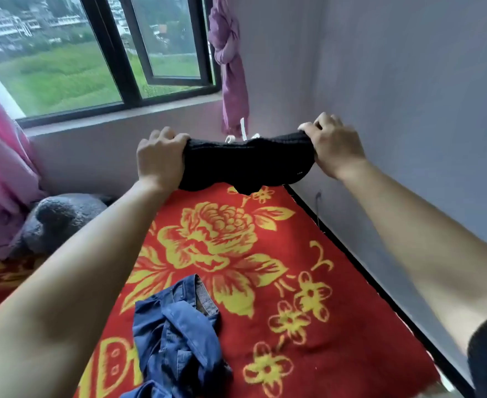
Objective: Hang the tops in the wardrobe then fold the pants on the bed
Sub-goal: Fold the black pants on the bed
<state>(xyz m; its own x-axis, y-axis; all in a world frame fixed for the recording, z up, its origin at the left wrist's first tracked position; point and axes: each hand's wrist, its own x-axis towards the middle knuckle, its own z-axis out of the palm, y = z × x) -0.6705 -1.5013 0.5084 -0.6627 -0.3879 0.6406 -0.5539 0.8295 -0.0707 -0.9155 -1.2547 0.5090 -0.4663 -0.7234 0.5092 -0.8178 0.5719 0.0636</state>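
Observation:
A black knit garment (245,165) is stretched in the air over the far end of the bed. My left hand (159,156) grips its left end and my right hand (334,145) grips its right end, both with fingers curled over the fabric. A white drawstring (243,133) pokes up behind its top edge. Crumpled blue jeans (176,337) lie on the red blanket with yellow flowers (337,334) close to me, under my left forearm.
A wall runs along the bed's right side, with a dark bed edge (380,285) below it. A window (98,53) is ahead, a knotted purple curtain (231,64) at its right, a pink curtain (1,156) at left. A grey pillow (55,216) lies at far left.

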